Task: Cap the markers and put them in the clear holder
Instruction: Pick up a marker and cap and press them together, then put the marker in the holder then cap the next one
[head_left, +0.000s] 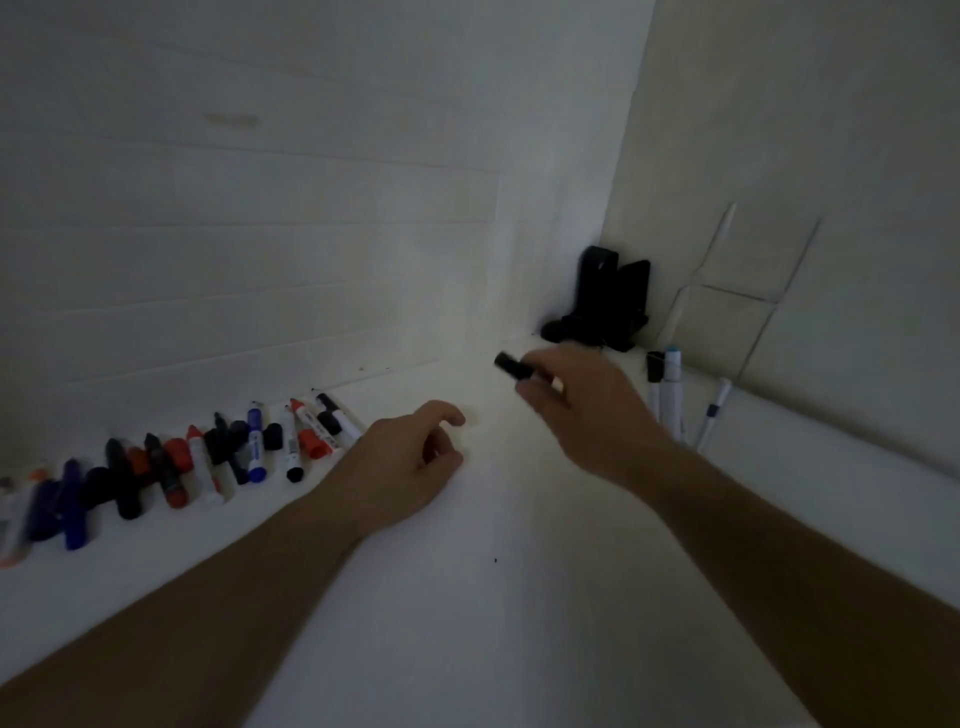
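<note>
White tabletop (467, 597), carrying a row of loose markers and caps (208, 457) along its far-left edge, laid out within reach for sorting. Near the far-right corner, capped markers (670, 384) stand upright, apparently in the clear holder, whose walls are hard to see. The right hand (587, 410) pinches a black marker (511, 365), likely bound there; the left hand (415, 452) rests loosely curled and empty.

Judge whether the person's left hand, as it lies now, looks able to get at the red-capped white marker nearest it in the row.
Probably yes. The left hand rests empty on the white table, beside the red-capped white marker, with nothing between them.
</note>
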